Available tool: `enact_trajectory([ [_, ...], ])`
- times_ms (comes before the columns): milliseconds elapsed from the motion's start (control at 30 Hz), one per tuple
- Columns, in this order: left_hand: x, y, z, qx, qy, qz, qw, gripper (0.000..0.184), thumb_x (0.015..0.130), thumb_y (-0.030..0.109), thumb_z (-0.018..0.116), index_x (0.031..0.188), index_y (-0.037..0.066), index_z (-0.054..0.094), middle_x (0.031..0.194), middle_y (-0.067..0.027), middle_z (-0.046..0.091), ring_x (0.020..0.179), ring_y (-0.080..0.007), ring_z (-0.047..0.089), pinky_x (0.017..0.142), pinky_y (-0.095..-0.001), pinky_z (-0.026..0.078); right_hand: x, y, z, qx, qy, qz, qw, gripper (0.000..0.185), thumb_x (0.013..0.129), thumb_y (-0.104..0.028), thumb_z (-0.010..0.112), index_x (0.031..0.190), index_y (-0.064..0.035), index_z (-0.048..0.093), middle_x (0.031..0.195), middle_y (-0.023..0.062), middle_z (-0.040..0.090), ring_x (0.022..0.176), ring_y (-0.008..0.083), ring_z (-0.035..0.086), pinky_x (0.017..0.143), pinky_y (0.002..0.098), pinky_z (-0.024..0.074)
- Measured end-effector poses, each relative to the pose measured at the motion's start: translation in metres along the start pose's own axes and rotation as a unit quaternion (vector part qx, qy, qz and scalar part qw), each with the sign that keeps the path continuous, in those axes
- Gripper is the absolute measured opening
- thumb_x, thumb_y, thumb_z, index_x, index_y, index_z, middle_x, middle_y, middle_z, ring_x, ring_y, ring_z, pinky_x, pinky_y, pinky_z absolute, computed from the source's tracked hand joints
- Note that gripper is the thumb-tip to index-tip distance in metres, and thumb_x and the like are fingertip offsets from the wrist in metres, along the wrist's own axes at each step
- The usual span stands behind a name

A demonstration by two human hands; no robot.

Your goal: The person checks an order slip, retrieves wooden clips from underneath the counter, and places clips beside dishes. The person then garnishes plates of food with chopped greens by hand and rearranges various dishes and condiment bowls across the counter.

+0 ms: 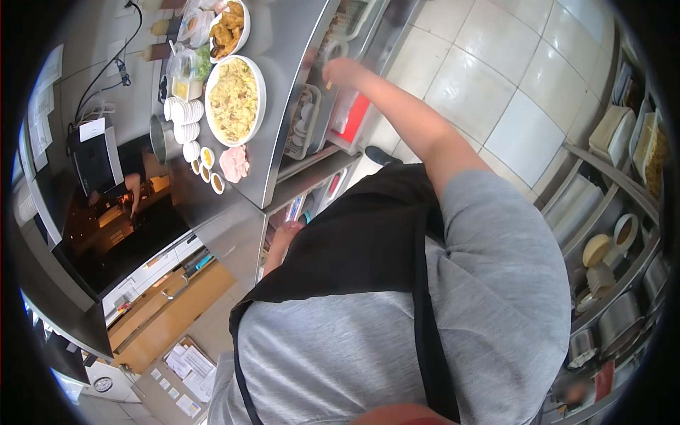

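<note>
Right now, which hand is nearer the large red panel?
Right. In the picture, the right hand is just above the large red panel; the left hand is well below it, by the edge of the black apron.

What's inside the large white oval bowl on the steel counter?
The bowl holds a heap of chunky yellow food with brownish bits, possibly egg fried rice. The heap covers the bowl's bottom, so nothing beneath it can be seen.
</note>
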State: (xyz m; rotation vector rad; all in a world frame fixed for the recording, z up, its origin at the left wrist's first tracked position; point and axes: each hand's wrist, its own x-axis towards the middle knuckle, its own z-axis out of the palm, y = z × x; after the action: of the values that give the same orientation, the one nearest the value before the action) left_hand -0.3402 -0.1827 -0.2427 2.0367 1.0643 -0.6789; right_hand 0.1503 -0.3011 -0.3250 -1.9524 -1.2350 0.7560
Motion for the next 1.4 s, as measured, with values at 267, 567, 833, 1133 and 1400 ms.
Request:
enact_trajectory([
  [267,-0.018,-0.029,0.001,0.055,0.003,-0.116,0.992,0.024,0.073,0.022,0.056,0.087,0.002,0.060,0.074,-0.0081,0.061,0.073,-0.0153,0.057,0.065,-0.0262,0.044,0.014,0.010,-0.004,0.013,0.190,0.118,0.975,0.041,0.064,-0.014,0.060,0.104,-0.0089,0.049,0.093,0.0132,0.058,0.088,0.0290,0.055,0.074,0.0363,0.0446],
  [567,-0.028,0.038,-0.003,-0.017,0.041,-0.054,0.998,0.021,0.070,0.015,0.061,0.088,0.004,0.060,0.078,-0.0088,0.062,0.075,-0.0167,0.058,0.068,-0.0258,0.044,0.008,0.009,-0.019,0.104,0.240,0.205,0.943,0.028,0.074,-0.016,0.052,0.102,-0.0145,0.052,0.089,0.0133,0.059,0.087,0.0288,0.055,0.072,0.0379,0.0438],
  [833,-0.019,0.011,-0.003,-0.066,0.037,-0.040,0.996,0.021,0.073,0.015,0.060,0.090,0.004,0.059,0.080,-0.0089,0.062,0.074,-0.0167,0.058,0.067,-0.0265,0.045,-0.006,0.024,-0.008,0.422,0.216,0.126,0.871,0.020,0.075,-0.010,0.057,0.094,-0.0052,0.058,0.084,0.0097,0.060,0.076,0.0200,0.060,0.066,0.0313,0.0479],
  [1133,-0.011,0.032,-0.007,-0.052,0.049,-0.012,0.997,0.029,0.073,0.021,0.061,0.095,0.002,0.057,0.078,-0.0085,0.061,0.070,-0.0158,0.057,0.062,-0.0267,0.045,0.038,0.024,0.004,0.673,0.337,0.136,0.644,0.013,0.076,-0.002,0.055,0.088,0.0043,0.054,0.082,0.0113,0.058,0.071,0.0194,0.058,0.067,0.0258,0.0498],
  [1400,0.020,0.126,-0.146,-0.144,0.200,0.023,0.969,0.019,0.079,0.017,0.055,0.091,0.003,0.060,0.069,-0.0008,0.058,0.061,-0.0081,0.052,0.056,-0.0226,0.043,0.035,0.053,0.019,0.684,0.314,0.127,0.646,0.021,0.078,-0.006,0.056,0.097,0.0015,0.052,0.091,0.0130,0.057,0.081,0.0188,0.058,0.069,0.0266,0.0497],
])
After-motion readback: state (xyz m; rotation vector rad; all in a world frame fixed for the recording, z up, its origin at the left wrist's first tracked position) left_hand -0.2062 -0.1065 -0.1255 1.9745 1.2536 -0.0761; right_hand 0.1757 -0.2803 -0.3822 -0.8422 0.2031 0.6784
